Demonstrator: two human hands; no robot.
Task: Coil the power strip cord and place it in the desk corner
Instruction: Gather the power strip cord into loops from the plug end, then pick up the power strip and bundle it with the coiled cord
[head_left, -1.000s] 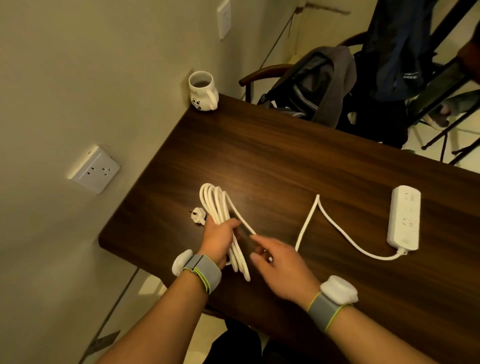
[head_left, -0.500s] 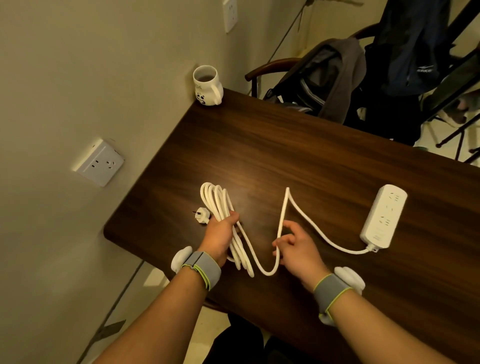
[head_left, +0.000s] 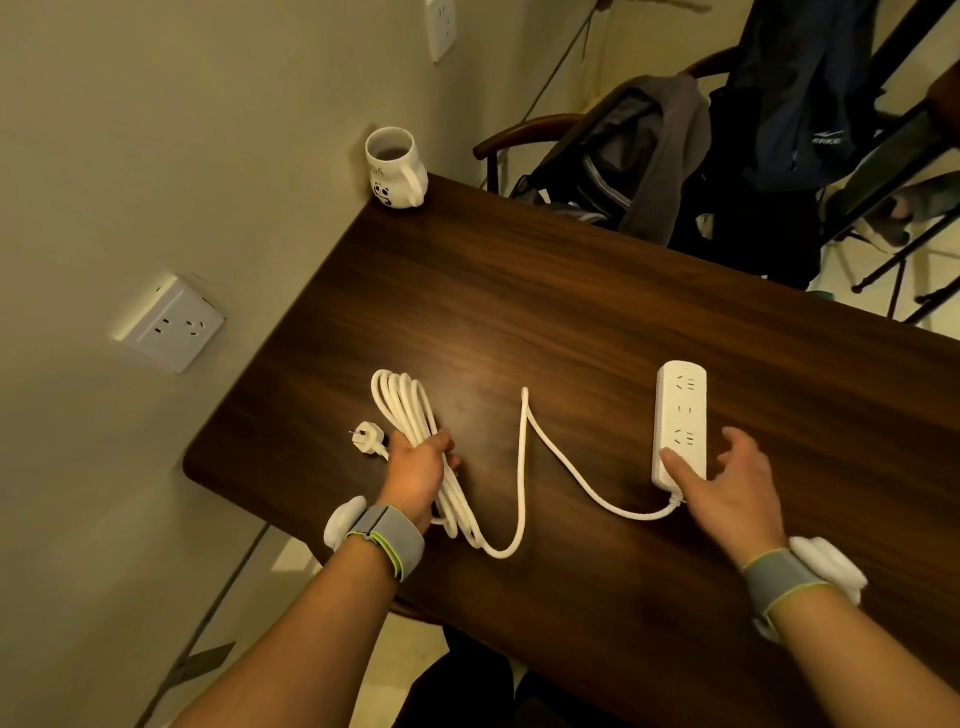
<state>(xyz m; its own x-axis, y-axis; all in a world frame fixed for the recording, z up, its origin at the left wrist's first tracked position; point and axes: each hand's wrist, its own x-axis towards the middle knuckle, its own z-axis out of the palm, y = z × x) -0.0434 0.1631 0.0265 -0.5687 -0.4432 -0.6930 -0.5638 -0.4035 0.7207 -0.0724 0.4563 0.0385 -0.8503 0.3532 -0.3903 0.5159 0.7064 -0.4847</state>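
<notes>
A white cord coil (head_left: 402, 410) of several loops lies on the dark wooden desk (head_left: 571, 312), and my left hand (head_left: 418, 470) is shut around its middle. The white plug (head_left: 366, 439) sticks out left of that hand. A loose stretch of cord (head_left: 524, 467) runs from the coil in a bend up and back down to the white power strip (head_left: 681, 415). My right hand (head_left: 727, 483) hovers at the near end of the strip, fingers spread, thumb touching its lower left edge, not closed on it.
A white panda mug (head_left: 395, 169) stands in the far desk corner against the wall. Wall sockets (head_left: 171, 325) sit to the left. A chair with a grey bag (head_left: 634, 150) and dark clothing stands behind the desk's far edge.
My right hand has let go of the loose cord and moved right to the power strip's near end. The left hand keeps its hold on the coil.
</notes>
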